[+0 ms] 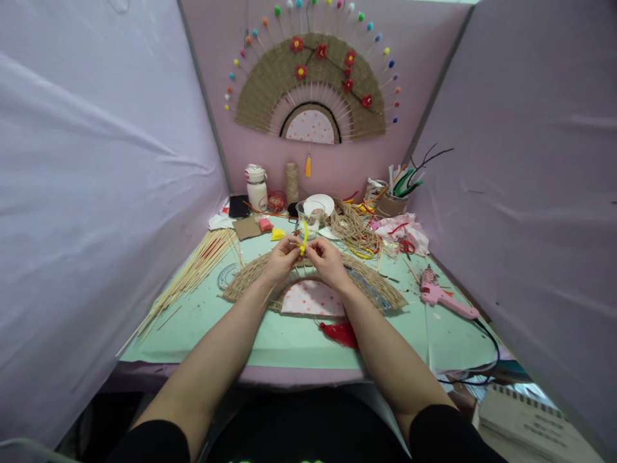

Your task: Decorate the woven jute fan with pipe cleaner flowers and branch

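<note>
A yellow pipe cleaner (305,233) stands up between my fingertips, its lower end bunched into a small twist. My left hand (285,257) pinches it from the left, and my right hand (325,258) pinches the same piece from the right. Both hands are closed, held over a woven twine fan (373,273) lying flat on the table. The fan's half-round base (311,299) is white with pink dots. My forearms cover parts of the fan. Near my right forearm lies a red tassel (340,333).
Thin bamboo sticks (193,273) spread along the left. A pink glue gun (446,296) with a black cord lies at right. Behind my hands are a clear cup (310,215), tangled twine (354,225), a bottle (256,190) and red scissors (407,247). A finished fan (263,87) hangs on the back wall.
</note>
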The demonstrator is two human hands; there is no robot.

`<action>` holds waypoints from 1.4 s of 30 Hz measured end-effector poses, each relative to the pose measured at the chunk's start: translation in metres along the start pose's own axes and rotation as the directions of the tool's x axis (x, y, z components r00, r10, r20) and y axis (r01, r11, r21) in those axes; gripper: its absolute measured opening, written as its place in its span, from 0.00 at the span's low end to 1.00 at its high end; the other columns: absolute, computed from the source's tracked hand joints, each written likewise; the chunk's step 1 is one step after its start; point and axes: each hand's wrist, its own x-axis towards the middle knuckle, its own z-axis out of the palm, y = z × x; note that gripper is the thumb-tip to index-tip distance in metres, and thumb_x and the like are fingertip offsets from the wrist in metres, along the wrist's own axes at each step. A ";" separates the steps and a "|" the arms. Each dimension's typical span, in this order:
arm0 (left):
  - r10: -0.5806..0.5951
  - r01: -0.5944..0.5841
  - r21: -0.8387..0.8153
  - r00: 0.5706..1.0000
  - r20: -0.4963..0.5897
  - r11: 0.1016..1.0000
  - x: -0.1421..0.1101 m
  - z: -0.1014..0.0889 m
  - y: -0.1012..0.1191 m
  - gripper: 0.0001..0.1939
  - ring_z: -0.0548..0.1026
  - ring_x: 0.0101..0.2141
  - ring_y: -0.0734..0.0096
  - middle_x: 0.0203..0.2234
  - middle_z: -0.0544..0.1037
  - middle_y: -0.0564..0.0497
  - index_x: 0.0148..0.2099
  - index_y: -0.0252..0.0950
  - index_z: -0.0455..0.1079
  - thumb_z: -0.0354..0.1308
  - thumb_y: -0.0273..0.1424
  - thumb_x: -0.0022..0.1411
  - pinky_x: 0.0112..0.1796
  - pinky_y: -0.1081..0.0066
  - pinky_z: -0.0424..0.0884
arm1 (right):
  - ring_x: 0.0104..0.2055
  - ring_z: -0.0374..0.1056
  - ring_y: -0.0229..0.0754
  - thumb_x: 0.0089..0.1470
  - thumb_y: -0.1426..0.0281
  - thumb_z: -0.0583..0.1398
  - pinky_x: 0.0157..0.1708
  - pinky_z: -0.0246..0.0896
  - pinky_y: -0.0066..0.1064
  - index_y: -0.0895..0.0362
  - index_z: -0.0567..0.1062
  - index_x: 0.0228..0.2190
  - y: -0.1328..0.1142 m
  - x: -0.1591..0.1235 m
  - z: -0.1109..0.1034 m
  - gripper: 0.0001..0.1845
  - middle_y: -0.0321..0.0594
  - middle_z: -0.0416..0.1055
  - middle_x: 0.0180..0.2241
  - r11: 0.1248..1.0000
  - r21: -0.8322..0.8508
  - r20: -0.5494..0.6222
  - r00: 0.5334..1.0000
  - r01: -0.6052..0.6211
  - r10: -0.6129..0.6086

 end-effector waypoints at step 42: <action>-0.407 0.500 -0.465 0.865 0.293 0.730 -0.006 -0.007 0.014 0.06 0.59 0.18 0.85 0.20 0.59 0.56 0.31 0.30 0.64 0.51 0.16 0.57 0.21 0.82 0.58 | 0.44 0.67 0.41 0.59 0.71 0.53 0.45 0.63 0.33 0.53 0.73 0.41 -0.003 0.000 -0.015 0.10 0.43 0.72 0.39 0.892 -0.146 0.149 0.901 0.428 -0.408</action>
